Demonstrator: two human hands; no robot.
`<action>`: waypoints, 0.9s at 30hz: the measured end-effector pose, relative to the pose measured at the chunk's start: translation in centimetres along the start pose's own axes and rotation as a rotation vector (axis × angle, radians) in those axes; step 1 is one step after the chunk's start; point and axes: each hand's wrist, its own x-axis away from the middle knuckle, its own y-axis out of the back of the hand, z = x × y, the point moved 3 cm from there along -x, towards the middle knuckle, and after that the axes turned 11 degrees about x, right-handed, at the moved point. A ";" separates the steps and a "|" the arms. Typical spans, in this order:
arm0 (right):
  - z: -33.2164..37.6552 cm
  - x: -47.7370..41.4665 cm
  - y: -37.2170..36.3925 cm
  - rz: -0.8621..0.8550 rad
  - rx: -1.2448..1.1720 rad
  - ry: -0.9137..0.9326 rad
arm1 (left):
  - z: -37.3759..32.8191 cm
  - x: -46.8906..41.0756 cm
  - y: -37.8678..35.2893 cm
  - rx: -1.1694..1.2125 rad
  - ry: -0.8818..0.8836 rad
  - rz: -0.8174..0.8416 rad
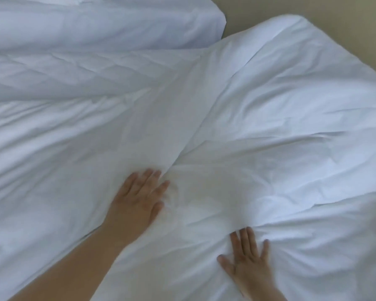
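We look down on a white duvet (280,109) that fills nearly the whole view, rumpled and creased from the near edge to the far right. A second mass of white bedding (96,20) lies at the far left, its rounded end stopping just short of the duvet. Between and beyond them shows a strip of beige floor (313,9), the only bare ground, running along the far side and down the right edge. The duvet's far corner (291,20) is rounded and sits against that floor. A long folded edge (205,118) runs diagonally from that far corner toward us and ends at the fingertips of the left hand. The bare left forearm (91,253) reaches in from the near left, stretched out over the cloth. The left hand (139,198) lies palm down on the duvet near the middle, fingers straight and slightly spread, the thumb out to the right, gripping nothing. The right hand (248,259) lies nearer and to the right, also flat and palm down, fingers fanned wide and pressing the cloth, which gathers in small wrinkles around its fingertips; it too holds nothing. Both hands are a little blurred.
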 end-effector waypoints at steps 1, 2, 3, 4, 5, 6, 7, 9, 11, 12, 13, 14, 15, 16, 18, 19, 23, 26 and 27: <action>-0.2 -0.7 -0.1 -0.040 0.005 0.000 | 0.7 -1.4 -0.4 -0.051 -0.010 -0.018; -0.7 -1.1 -0.5 -0.042 -0.006 -0.002 | 1.7 -2.6 -0.6 -0.097 0.000 -0.009; -0.9 -1.4 -1.1 -0.066 -0.017 -0.011 | 2.5 -3.7 -0.6 -0.150 0.028 0.020; -1.1 -1.5 -1.2 -0.049 -0.037 -0.006 | 3.3 -4.2 -0.9 -0.202 0.063 0.096; -1.2 -1.6 -1.3 -0.052 -0.066 -0.007 | 3.8 -4.7 -1.0 -0.234 0.106 0.166; -1.3 -1.6 -1.3 -0.046 -0.096 -0.012 | 3.9 -5.1 -0.8 -0.256 0.153 0.230; -1.2 -1.5 -1.6 -0.060 -0.122 -0.026 | 3.9 -5.4 -0.5 -0.289 0.196 0.293; -1.2 -1.6 -1.6 -0.099 -0.129 -0.059 | 4.8 -5.4 -0.6 -0.373 0.277 0.337; -1.4 -1.8 -1.5 -0.118 -0.110 -0.071 | 5.4 -5.8 -0.6 -0.367 0.242 0.322; -1.4 -1.8 -1.7 -0.056 -0.132 -0.061 | 5.5 -5.9 -0.1 -0.348 0.259 0.312; -1.3 -1.7 -1.5 -0.031 -0.143 -0.044 | 5.5 -6.0 0.7 -0.318 0.322 0.302; -1.2 -1.4 -1.1 -0.003 -0.128 -0.036 | 5.6 -6.1 1.6 -0.267 0.438 0.292; -1.2 -1.3 -1.0 -0.018 -0.115 -0.040 | 5.5 -6.3 2.7 -0.197 0.524 0.268; -1.2 -1.4 -0.8 0.000 -0.114 -0.050 | 5.3 -6.2 3.4 -0.122 0.578 0.257; -1.4 -1.2 -0.7 0.089 -0.115 -0.046 | 3.4 -5.8 5.8 0.063 0.595 0.185; -1.4 -0.9 -0.5 0.122 -0.097 -0.023 | 2.1 -5.4 7.4 0.147 0.564 0.121; -1.2 -0.7 1.6 0.246 -0.107 0.004 | -1.9 -1.4 13.7 0.595 0.428 -0.114; -1.2 1.4 4.3 0.473 -0.211 -0.040 | -1.3 2.1 13.3 0.845 0.630 -0.130; -1.4 2.4 4.9 0.489 -0.210 -0.044 | -1.1 2.9 11.6 0.736 0.688 -0.007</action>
